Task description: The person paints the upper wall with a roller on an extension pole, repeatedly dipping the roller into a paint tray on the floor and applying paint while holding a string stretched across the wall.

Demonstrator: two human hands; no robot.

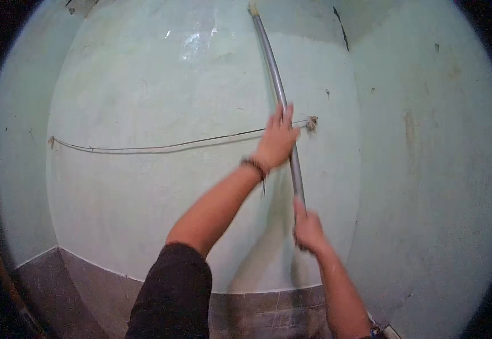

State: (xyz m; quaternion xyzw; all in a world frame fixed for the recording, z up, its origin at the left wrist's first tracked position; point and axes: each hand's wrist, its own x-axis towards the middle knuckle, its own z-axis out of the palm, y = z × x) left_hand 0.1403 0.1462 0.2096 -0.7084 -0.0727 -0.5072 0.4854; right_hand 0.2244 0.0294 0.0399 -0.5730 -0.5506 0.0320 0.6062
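Observation:
A long grey pole (272, 59) slants up in front of the pale green wall, leaning left toward its top. Its upper end carries a pale yellowish tip (252, 8), too small to identify. Around the pole's middle is my left hand (278, 140), closed on it with some fingers partly straight; a dark bracelet (254, 165) circles that wrist. Lower down, my right hand (309, 230) grips the pole near its bottom end, thumb lying along the shaft. Both hands are slightly blurred.
A thin sagging cord (172, 148) runs across the wall (144, 203) behind the pole, from a fixing at left to a ragged knot (312, 124) at right. Wall corners stand on both sides. Dark brownish tiles (87, 282) line the bottom.

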